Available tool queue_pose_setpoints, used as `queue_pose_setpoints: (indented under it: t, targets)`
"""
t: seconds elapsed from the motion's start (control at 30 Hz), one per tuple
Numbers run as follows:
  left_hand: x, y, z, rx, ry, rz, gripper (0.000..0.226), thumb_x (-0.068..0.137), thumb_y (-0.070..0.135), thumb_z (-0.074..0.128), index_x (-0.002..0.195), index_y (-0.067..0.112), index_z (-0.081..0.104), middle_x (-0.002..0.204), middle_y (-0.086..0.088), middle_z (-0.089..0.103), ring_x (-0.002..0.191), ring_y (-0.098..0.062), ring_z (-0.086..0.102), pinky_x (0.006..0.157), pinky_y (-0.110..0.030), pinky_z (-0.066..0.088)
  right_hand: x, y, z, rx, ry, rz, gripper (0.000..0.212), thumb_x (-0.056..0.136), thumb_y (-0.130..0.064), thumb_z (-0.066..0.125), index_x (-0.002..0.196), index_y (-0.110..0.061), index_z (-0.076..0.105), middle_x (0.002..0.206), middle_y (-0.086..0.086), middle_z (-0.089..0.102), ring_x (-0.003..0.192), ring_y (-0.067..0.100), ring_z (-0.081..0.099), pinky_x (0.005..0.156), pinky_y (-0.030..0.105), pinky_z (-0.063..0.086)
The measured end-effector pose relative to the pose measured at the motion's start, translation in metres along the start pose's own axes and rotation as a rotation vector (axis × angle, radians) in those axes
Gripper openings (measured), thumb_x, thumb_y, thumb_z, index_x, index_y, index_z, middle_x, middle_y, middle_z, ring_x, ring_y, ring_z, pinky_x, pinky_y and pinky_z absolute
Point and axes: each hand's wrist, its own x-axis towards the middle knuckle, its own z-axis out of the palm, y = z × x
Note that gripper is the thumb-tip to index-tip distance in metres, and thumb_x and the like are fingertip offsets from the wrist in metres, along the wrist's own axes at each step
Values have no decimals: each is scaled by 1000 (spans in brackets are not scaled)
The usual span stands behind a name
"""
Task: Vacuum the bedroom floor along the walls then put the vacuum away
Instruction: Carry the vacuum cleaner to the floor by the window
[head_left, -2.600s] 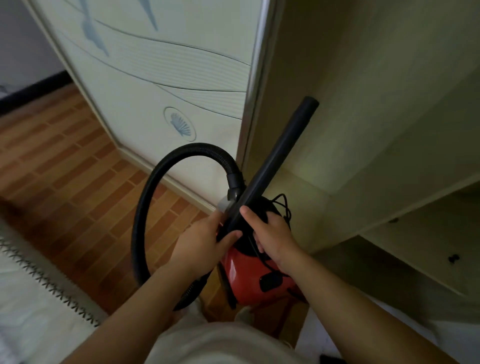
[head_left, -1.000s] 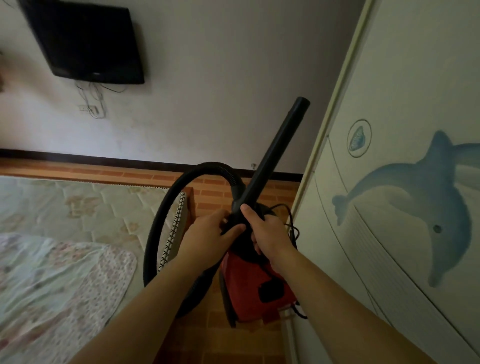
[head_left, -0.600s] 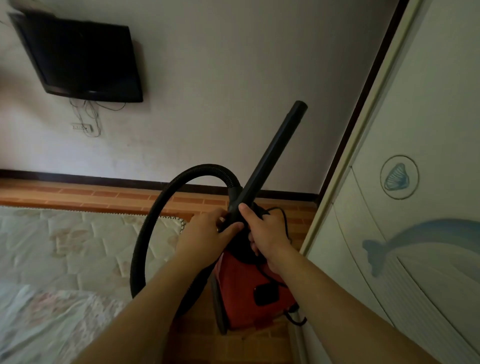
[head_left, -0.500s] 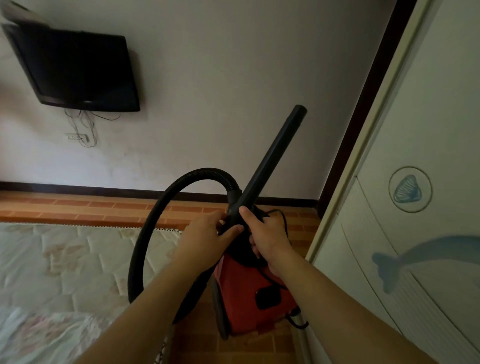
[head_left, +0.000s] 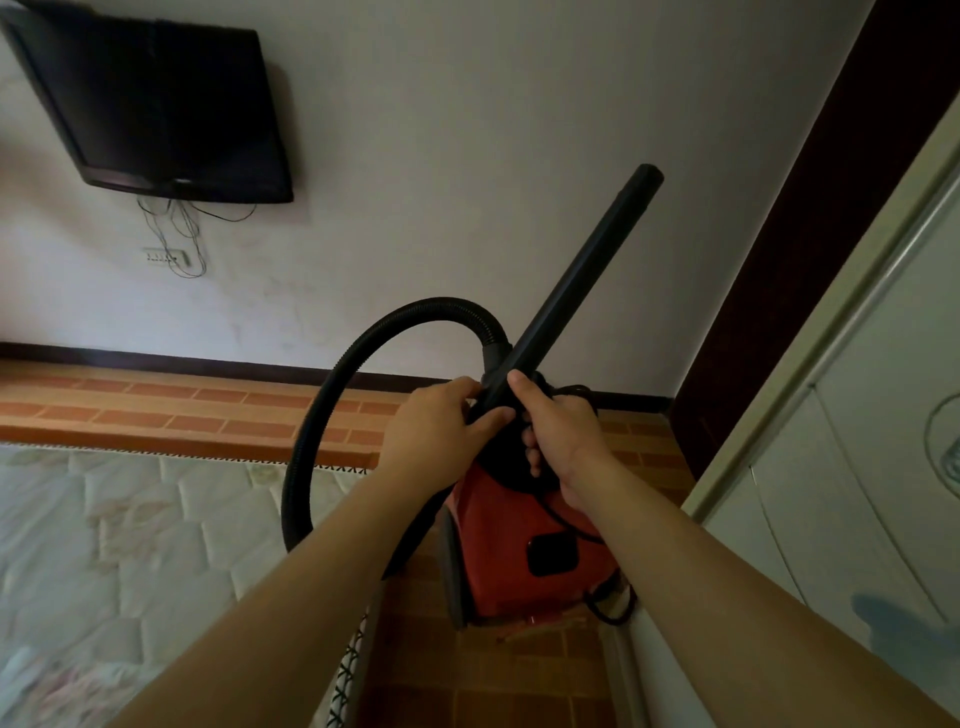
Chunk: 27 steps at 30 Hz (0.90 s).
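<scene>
Left hand (head_left: 441, 431) and right hand (head_left: 558, 441) both gripped the base of the wand (head_left: 582, 275) atop the red vacuum (head_left: 509, 551), which appeared carried above the floor (head_left: 208, 410) at 6 o'clock. The grip was unchanged, but the view had swung from the open wardrobe interior to the TV (head_left: 156, 104) wall. Judged: vacuum fetched, vacuuming not begun. Hose (head_left: 332, 410) looped at 9. Mattress (head_left: 130, 545) at 8 and wardrobe door (head_left: 857, 467) at 3 narrowed the passage.

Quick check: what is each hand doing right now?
Left hand: grips the base of the black wand.
Right hand: fingers curled round the dark top of the red vacuum, thumb on the wand.
</scene>
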Motion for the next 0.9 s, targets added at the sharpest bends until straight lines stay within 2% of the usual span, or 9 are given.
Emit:
queue_pose_setpoints:
  t: [0.2, 0.33, 0.47, 0.57, 0.63, 0.77, 0.9]
  targets:
    - [65, -6, 35, 26, -9, -45, 41, 95, 54, 63, 125, 26, 65, 96, 8, 70, 80, -2, 65, 75, -29, 60, 78, 4, -20, 21, -38, 17, 47, 95, -58, 62, 83, -13, 65, 56, -1, 50, 44, 11, 45, 42, 25, 40]
    - [108, -2, 53, 34, -19, -78, 40, 96, 52, 63, 122, 21, 66, 98, 3, 71, 83, -8, 67, 78, -35, 61, 127, -1, -36, 24, -63, 13, 45, 95, -57, 62, 82, -14, 65, 57, 0, 49, 45, 12, 43, 41, 25, 39]
    - [152, 3, 68, 40, -7, -113, 35, 94, 51, 64, 110, 21, 67, 93, 3, 71, 78, -11, 67, 74, -40, 61, 173, -13, -50, -3, -61, -2, 47, 94, -59, 63, 82, -13, 66, 61, 3, 52, 47, 14, 44, 44, 27, 38]
    - [183, 3, 77, 11, -24, -134, 27, 92, 42, 67, 107, 20, 66, 90, 3, 70, 77, -13, 68, 73, -43, 61, 205, -20, -57, -36, -61, -19, 48, 95, -59, 61, 83, -13, 66, 66, 6, 58, 49, 16, 47, 42, 25, 40]
    - [205, 0, 82, -32, -32, -138, 26, 90, 35, 68, 112, 21, 67, 93, 5, 70, 78, -10, 68, 74, -39, 61, 229, -25, -61, -43, -69, -24, 48, 95, -58, 61, 87, -12, 69, 68, 7, 61, 49, 15, 48, 42, 24, 40]
    - [249, -18, 93, -72, -86, -132, 33, 93, 32, 69, 123, 22, 64, 108, 5, 69, 86, -4, 65, 73, -20, 55, 280, -29, -64, -55, -80, -17, 45, 95, -56, 63, 88, -12, 69, 65, 5, 61, 46, 14, 47, 41, 23, 39]
    - [298, -42, 102, -93, -119, -131, 35, 94, 35, 70, 127, 24, 64, 115, 2, 71, 98, -12, 68, 89, -35, 59, 336, -32, -60, -81, -84, -11, 45, 94, -57, 65, 81, -13, 66, 59, 2, 56, 46, 15, 47, 41, 25, 38]
